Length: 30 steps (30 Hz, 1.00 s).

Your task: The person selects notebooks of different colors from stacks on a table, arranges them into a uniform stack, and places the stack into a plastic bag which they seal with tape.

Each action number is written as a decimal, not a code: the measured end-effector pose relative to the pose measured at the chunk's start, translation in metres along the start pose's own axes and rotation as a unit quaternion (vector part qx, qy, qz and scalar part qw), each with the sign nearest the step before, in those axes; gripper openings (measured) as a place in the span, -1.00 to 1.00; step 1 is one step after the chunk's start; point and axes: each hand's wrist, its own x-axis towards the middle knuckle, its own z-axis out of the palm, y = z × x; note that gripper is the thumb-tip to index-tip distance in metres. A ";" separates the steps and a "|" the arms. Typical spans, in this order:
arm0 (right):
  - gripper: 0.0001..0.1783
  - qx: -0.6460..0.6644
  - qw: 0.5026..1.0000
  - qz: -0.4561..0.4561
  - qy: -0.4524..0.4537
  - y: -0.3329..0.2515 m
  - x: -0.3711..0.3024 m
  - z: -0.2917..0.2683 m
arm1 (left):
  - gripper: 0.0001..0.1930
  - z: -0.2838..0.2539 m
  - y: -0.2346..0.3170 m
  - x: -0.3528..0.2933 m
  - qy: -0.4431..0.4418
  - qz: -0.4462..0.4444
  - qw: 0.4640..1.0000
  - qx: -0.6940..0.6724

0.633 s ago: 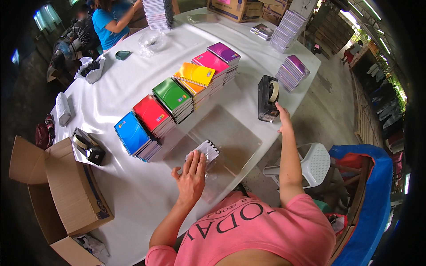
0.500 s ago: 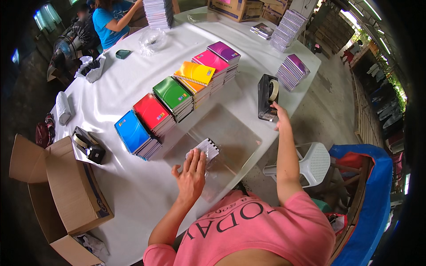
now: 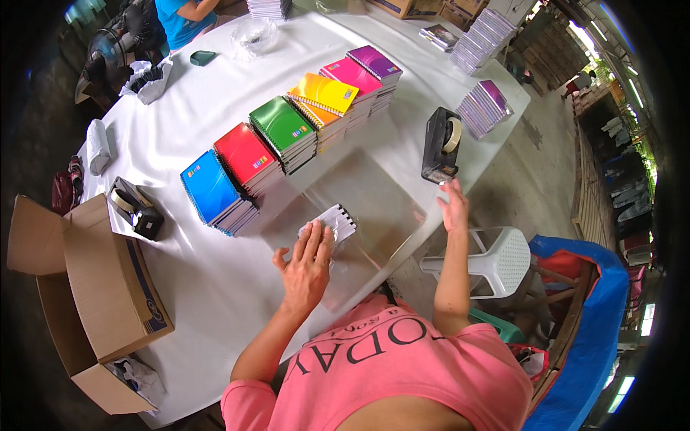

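Observation:
My left hand [image 3: 307, 260] lies flat with its fingers stretched over a small white spiral-bound pad [image 3: 335, 221] in clear plastic wrap. The pad rests on a clear sheet [image 3: 381, 215] on the table, its black binding showing beyond my fingertips. At the table's right edge, my right hand [image 3: 454, 208] is just off the near end of a black tape dispenser [image 3: 440, 147] with a pale roll. Its fingers are bent in a pinch; what they hold is too small to make out.
Stacked spiral notebooks run diagonally from blue [image 3: 215, 190] to purple [image 3: 375, 63]. A second tape dispenser [image 3: 135, 208] and an open cardboard box [image 3: 108, 287] are at left. More notebook stacks [image 3: 483, 109] stand at far right. A white stool [image 3: 496, 262] stands beside the table.
My right hand has drawn back from the tape dispenser, toward me. My left hand stays on the pad. The whole view has shifted slightly.

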 end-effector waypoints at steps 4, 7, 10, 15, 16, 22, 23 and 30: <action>-0.76 -0.497 0.837 -0.170 0.152 -0.012 -0.003 -0.009 | -0.63 0.000 -0.001 -0.004 -0.006 -0.014 1.000 -0.027; -0.83 -0.421 0.872 -0.227 0.106 -0.050 -0.017 -0.001 | -0.61 0.003 -0.002 -0.006 0.009 -0.010 0.999 -0.037; -0.86 -0.250 0.930 -0.264 -0.054 -0.097 -0.056 0.035 | -0.48 0.010 -0.004 -0.008 0.012 -0.008 0.999 -0.051; -0.74 0.093 0.937 0.084 -0.325 -0.153 -0.154 0.119 | -0.45 0.018 -0.007 -0.012 0.034 -0.038 0.991 -0.121; -0.72 0.106 0.936 0.101 -0.321 -0.152 -0.164 0.131 | -0.44 0.018 -0.007 -0.012 0.031 -0.046 0.990 -0.130; -0.66 0.087 0.931 0.191 -0.300 -0.131 -0.184 0.158 | -0.45 0.017 -0.006 -0.009 0.063 -0.012 0.996 -0.070; -0.66 0.071 0.936 0.197 -0.284 -0.121 -0.188 0.156 | -0.45 0.015 -0.006 -0.008 0.057 -0.005 0.997 -0.055; -0.63 -0.066 0.961 0.053 -0.262 -0.088 -0.196 0.142 | -0.46 -0.010 0.002 0.006 -0.063 -0.065 0.992 -0.090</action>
